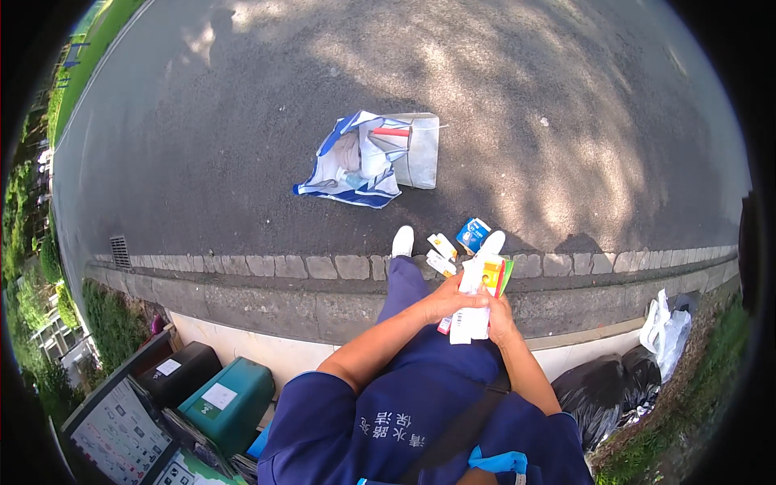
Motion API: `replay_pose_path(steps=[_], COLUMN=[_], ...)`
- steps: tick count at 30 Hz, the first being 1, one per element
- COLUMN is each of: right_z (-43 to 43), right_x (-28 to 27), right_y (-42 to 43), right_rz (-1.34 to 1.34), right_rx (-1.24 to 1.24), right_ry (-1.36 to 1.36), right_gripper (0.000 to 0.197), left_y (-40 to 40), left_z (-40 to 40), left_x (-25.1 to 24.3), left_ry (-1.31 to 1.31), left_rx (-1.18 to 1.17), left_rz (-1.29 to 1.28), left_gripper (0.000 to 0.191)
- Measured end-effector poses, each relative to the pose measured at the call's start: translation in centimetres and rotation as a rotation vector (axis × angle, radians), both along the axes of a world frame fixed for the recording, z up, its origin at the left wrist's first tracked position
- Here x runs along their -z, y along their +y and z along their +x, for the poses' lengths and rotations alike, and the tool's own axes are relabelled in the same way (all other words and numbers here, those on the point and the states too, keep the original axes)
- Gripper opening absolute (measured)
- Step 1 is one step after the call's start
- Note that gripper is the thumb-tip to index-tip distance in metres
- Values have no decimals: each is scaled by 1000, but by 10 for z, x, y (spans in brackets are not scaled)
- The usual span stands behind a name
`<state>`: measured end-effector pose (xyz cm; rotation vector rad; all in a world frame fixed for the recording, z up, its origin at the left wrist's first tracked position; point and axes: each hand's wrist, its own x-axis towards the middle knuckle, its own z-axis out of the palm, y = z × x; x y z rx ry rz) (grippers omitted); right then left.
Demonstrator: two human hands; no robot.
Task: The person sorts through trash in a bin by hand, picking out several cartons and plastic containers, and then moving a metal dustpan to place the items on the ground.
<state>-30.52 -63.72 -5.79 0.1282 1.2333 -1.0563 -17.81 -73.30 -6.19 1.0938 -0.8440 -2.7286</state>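
My left hand and my right hand together grip a stack of small flattened cardboard cartons above my lap. White, yellow, red and green faces show in the stack, some bearing print. Several white and orange cartons lie on the ground between my white shoes. Beside the other shoe is a blue carton. Farther out on the asphalt, a blue-and-white woven bag gapes open, with crumpled material inside. It lies against a grey box-shaped container, with a red bar at its edge.
A stone kerb runs across in front of me. Black and green bins stand at lower left near an information board. Black rubbish bags and a white plastic bag sit at right. A drain grate is far left.
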Motion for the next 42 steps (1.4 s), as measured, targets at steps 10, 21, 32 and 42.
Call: replay_pose_path(steps=[10, 21, 32, 42], right_z=[36, -148, -177, -194], right_x=[13, 92, 139, 385], right_y=[-22, 284, 296, 123], right_rz=[198, 440, 562, 292], right_rx=[-176, -1679, -1221, -952], right_ry=[115, 685, 761, 1072], right_gripper=[80, 36, 33, 31], left_y=[-1, -42, -6, 157], left_z=[40, 88, 7, 18], left_x=[0, 83, 212, 476], left_ry=[-216, -192, -266, -781], left_rx=[-99, -704, -769, -854], left_rz=[113, 2, 59, 491], left_gripper=[34, 52, 47, 47])
